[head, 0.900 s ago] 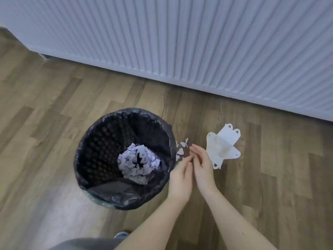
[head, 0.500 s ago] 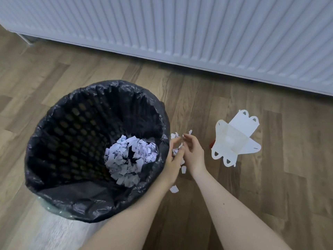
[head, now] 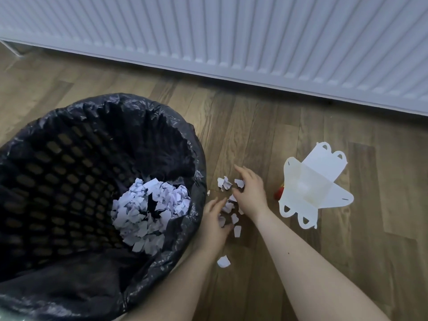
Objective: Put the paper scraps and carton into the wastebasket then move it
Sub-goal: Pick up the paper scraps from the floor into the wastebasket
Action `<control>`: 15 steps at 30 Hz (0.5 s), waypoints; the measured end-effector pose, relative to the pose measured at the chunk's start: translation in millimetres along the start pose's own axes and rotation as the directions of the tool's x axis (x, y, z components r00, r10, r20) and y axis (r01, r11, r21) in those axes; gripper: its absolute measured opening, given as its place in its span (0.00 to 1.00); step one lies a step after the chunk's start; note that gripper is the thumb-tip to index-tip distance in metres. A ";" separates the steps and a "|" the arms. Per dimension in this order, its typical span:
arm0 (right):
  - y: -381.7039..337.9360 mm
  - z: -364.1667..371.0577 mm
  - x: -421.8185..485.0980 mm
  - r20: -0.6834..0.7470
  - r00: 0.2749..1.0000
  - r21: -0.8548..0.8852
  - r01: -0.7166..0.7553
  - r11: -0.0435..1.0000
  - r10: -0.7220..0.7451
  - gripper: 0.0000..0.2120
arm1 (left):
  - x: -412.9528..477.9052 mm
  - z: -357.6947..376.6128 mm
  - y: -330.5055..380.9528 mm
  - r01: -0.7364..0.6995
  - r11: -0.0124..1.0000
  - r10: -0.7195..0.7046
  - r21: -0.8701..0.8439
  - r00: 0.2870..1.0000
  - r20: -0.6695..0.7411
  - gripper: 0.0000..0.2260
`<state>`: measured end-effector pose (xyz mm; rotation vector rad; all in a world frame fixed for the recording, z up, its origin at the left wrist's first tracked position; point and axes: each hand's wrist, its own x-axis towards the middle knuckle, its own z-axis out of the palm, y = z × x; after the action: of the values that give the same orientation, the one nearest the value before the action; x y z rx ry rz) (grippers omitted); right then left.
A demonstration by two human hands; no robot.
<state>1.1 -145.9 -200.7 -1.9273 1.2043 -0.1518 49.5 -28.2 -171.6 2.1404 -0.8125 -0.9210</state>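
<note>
From my remote view I see two bare forearms entering from the lower edge. No sleeve, glove, watch or ring shows on either one. The left hand (head: 214, 224) and right hand (head: 249, 193) are uncovered, with short, unpainted fingernails. One small dark mark sits on the right forearm (head: 301, 262), near mid-length.

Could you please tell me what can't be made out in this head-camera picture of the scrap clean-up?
- Red item: mostly hidden under the flattened carton; unidentifiable.
- Wastebasket: near and left sides cut off by the frame edges.
- Scraps between the left hand and right hand: partly covered, so whether either hand grips any is unclear.
</note>
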 end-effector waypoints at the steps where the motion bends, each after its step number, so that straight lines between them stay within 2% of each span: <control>1: 0.3 -1.1 2.2 0.021 1.000 -0.053 0.000 0.999 0.001 0.29 | 0.0 2.5 -4.8 -0.008 1.000 0.008 0.018 1.000 0.008 0.26; 5: 0.2 -1.7 3.1 0.166 0.986 -0.178 -0.002 0.984 0.032 0.30 | 1.8 11.3 -20.4 -0.024 0.991 0.017 0.129 0.998 0.056 0.17; 9: 1.4 2.9 -8.0 0.127 0.991 -0.257 0.001 0.966 0.033 0.23 | 1.6 20.0 -32.6 -0.004 0.968 -0.019 0.253 0.996 0.087 0.11; 13: 6.9 6.0 -19.8 0.076 0.988 -0.189 -0.118 0.975 0.134 0.13 | -3.7 22.1 -35.8 0.083 0.962 -0.107 0.259 0.991 0.082 0.10; 15: 8.5 3.8 -24.5 0.079 0.975 -0.110 -0.197 0.974 0.206 0.12 | -5.9 22.9 -36.3 0.112 0.960 -0.136 0.255 0.987 0.079 0.09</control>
<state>-15.9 -126.0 -201.5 -1.8627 1.3610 0.1042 38.4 -9.8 -209.2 2.4037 -0.8900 -1.0396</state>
